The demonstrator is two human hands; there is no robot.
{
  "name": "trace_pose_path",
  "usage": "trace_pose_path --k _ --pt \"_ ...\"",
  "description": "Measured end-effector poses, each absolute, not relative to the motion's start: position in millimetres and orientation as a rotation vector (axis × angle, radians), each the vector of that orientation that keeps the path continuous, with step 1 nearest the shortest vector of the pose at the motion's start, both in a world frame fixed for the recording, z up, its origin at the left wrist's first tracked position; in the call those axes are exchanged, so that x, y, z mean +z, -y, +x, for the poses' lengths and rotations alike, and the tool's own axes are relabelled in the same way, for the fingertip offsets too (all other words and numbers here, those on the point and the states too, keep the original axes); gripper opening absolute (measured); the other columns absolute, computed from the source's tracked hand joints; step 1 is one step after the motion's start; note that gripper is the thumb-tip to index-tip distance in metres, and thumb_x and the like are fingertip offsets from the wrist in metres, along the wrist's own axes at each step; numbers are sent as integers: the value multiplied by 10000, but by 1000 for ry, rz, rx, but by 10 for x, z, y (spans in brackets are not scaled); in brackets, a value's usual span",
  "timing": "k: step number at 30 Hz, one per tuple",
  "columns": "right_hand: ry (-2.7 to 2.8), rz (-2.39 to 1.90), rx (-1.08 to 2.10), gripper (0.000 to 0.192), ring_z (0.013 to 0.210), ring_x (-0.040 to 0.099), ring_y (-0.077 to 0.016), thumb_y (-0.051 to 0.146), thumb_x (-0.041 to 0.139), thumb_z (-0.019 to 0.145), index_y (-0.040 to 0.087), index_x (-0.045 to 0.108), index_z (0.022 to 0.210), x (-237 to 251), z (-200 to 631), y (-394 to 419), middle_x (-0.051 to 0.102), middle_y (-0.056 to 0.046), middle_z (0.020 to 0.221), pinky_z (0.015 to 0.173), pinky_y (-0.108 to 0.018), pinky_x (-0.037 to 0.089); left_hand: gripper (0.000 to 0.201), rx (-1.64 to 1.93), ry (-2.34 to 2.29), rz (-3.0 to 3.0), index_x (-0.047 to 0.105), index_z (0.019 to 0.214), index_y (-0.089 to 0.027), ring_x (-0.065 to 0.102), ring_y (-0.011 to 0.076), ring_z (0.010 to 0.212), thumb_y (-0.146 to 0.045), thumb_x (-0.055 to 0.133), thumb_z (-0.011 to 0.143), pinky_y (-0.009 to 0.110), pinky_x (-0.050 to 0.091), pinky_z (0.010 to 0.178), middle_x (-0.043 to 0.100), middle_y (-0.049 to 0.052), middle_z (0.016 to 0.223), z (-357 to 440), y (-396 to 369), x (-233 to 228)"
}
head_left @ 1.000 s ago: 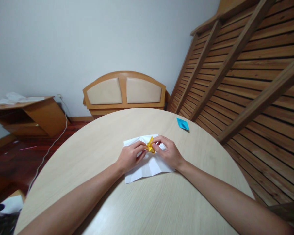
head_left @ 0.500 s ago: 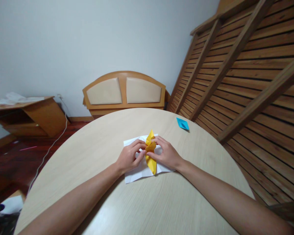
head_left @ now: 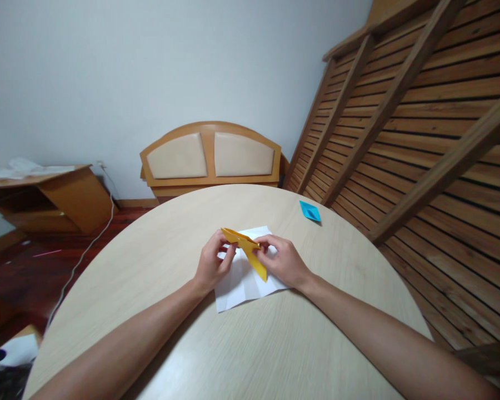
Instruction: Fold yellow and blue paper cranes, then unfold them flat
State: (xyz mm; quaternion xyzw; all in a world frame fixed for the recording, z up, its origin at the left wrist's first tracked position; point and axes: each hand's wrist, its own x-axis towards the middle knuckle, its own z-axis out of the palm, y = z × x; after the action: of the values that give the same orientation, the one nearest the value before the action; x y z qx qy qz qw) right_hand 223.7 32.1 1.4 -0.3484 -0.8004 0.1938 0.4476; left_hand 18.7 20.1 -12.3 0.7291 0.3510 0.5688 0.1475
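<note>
A folded piece of yellow paper (head_left: 253,261) is held between my two hands, tilted, with one point up to the left and another down toward me. My left hand (head_left: 215,259) pinches its upper left part between thumb and fingers. On its right side, the thumb and fingers of my right hand (head_left: 284,259) are closed on it. Beneath lies a creased white sheet of paper (head_left: 241,290), partly covered by the hands and the yellow paper. Some of my fingertips are hidden behind the folds.
The round pale wooden table (head_left: 300,344) fills the foreground. A small blue folded paper boat (head_left: 310,211) sits near its far right edge. Beyond stand a headboard (head_left: 210,153), a low cabinet (head_left: 73,194) at left and a slatted wooden frame (head_left: 420,139) leaning at right.
The yellow paper has turned from nearly upright to slanting, its upper point swinging left. My left hand has moved slightly left and away from me with it. The white sheet has shifted slightly.
</note>
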Motion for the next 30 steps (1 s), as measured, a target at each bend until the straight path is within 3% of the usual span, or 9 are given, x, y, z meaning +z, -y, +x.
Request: trace_pose_path --k 5,10,17,24,30 --pt "1963 -816 210 86 836 622 -192 163 642 881 215 701 916 25 2255 -328 630 -30 836 783 -355 517 134 1595 -1023 1877 544 976 -168 703 150 742 -298 560 946 223 585 567 680 48 873 204 -246 -168" --pt "2008 -712 141 218 1019 623 -215 176 648 900 244 635 1106 -11 2268 -336 665 -52 1040 927 -413 520 270 1560 -965 1719 515 936 -173 724 165 721 -425 610 918 237 590 557 681 40 854 237 -260 -138" --pt "2088 -656 66 367 1048 631 -205 157 594 939 281 570 1283 -18 2272 -333 672 -53 1133 935 -407 540 348 1519 -965 1609 526 928 -160 734 174 681 -479 658 881 227 568 523 678 42 854 242 -263 -133" --pt "2067 -619 -84 234 1007 599 -220 134 636 901 278 722 1063 -20 2280 -358 670 -55 1088 874 -418 517 345 1437 -940 1623 535 974 -156 747 189 742 -475 638 891 227 581 557 711 92 942 243 -250 -126" --pt "2120 -676 -19 184 988 614 -223 207 628 924 276 728 1063 6 2270 -326 687 -57 1055 857 -427 496 343 1422 -915 1697 547 1039 -153 747 193 757 -467 606 915 234 588 570 727 116 958 237 -249 -122"
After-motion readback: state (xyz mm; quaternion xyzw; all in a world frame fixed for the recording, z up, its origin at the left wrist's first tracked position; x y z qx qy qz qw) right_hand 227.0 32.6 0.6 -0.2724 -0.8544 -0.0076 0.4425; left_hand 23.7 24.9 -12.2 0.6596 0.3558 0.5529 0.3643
